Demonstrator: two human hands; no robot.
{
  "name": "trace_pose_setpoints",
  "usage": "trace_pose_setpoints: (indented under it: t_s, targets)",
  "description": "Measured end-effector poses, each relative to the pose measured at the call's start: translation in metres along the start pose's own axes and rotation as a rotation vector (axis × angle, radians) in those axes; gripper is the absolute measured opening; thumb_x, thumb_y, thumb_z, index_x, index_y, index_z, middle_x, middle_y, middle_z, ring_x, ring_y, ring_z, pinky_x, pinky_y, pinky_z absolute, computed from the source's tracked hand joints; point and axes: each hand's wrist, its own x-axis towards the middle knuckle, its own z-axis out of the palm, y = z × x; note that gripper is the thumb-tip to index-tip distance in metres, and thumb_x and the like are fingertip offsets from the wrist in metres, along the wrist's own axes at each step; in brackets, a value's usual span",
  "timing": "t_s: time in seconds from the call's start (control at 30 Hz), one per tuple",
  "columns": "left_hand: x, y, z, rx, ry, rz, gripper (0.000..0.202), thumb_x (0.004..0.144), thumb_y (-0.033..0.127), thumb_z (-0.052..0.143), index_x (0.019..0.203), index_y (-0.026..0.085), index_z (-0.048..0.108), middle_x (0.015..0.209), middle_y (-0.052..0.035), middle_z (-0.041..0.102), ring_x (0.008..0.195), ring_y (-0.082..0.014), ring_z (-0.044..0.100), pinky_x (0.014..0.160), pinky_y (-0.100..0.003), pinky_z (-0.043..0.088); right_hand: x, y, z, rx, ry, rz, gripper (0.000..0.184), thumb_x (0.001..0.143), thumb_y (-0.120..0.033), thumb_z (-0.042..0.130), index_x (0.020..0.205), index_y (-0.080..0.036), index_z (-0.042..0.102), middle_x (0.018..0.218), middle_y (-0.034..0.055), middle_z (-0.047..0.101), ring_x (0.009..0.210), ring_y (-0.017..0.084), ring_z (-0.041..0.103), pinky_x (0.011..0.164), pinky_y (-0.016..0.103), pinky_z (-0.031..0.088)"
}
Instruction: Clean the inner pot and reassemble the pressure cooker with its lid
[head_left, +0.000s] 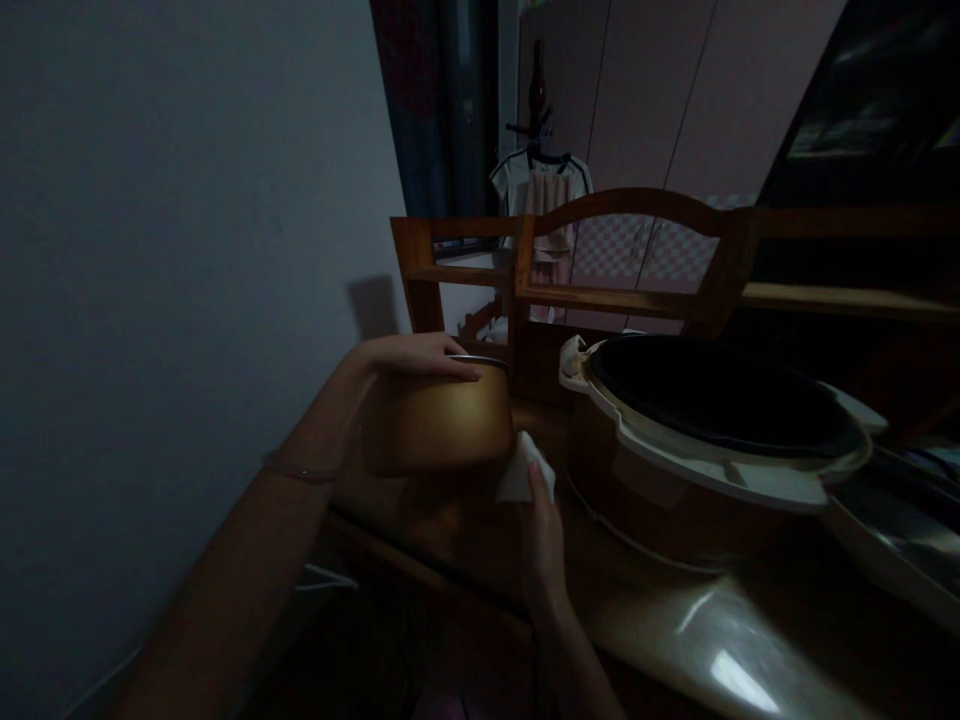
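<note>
A gold-coloured cooker inner pot (450, 425) is held above the wooden table by my left hand (412, 355), whose fingers lie over its rim; the thumb is hidden. My right hand (546, 535) pinches a white cloth or tissue (525, 475) close beside the pot's lower right side. I cannot tell whether the cloth touches the pot. To the right stands a cooker body (660, 490) with a pale rim and a dark, shadowed inside.
The glossy wooden table (637, 620) runs along the front, with a wooden shelf frame (615, 297) behind. A pale wall (225, 200) closes off the left side. At the far right lies a shiny, pale-edged object (900, 540), possibly a lid. Clothes (551, 190) hang farther back.
</note>
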Motion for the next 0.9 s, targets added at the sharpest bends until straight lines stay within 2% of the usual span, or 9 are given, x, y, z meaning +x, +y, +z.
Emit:
trace_pose_setpoints:
  t_s: [0.33, 0.43, 0.7, 0.9]
  targets:
    - [0.001, -0.005, -0.001, -0.044, -0.006, 0.004, 0.063, 0.072, 0.074, 0.063, 0.099, 0.020, 0.078, 0.097, -0.0053, 0.075, 0.080, -0.0205, 0.064, 0.064, -0.026, 0.044, 0.000, 0.006, -0.001, -0.005, -0.030, -0.056, 0.059, 0.088, -0.062, 0.058, 0.130, -0.022, 0.069, 0.131, 0.0048, 0.068, 0.128, 0.029, 0.057, 0.107, 0.040, 0.043]
    - [0.001, -0.004, 0.000, -0.036, 0.002, 0.006, 0.064, 0.071, 0.076, 0.062, 0.098, 0.020, 0.078, 0.097, -0.0050, 0.075, 0.080, -0.0205, 0.063, 0.065, -0.025, 0.043, -0.001, 0.007, -0.001, -0.033, -0.026, -0.091, 0.058, 0.090, -0.062, 0.056, 0.131, -0.023, 0.068, 0.129, 0.0041, 0.069, 0.124, 0.028, 0.060, 0.104, 0.039, 0.046]
    - [0.000, -0.004, -0.001, -0.017, 0.007, 0.007, 0.065, 0.072, 0.075, 0.061, 0.100, 0.019, 0.078, 0.097, -0.0060, 0.074, 0.082, -0.0206, 0.063, 0.066, -0.025, 0.043, 0.003, 0.016, -0.003, -0.026, -0.007, -0.028, 0.060, 0.089, -0.063, 0.055, 0.133, -0.024, 0.066, 0.128, 0.0044, 0.069, 0.124, 0.029, 0.060, 0.103, 0.040, 0.046]
    - [-0.001, -0.005, 0.000, -0.022, 0.017, -0.001, 0.067, 0.071, 0.076, 0.062, 0.102, 0.019, 0.078, 0.099, -0.0062, 0.074, 0.084, -0.0212, 0.064, 0.067, -0.025, 0.045, 0.015, 0.022, -0.006, -0.075, 0.048, -0.085, 0.061, 0.088, -0.063, 0.056, 0.136, -0.026, 0.064, 0.136, 0.0038, 0.064, 0.134, 0.027, 0.051, 0.110, 0.040, 0.040]
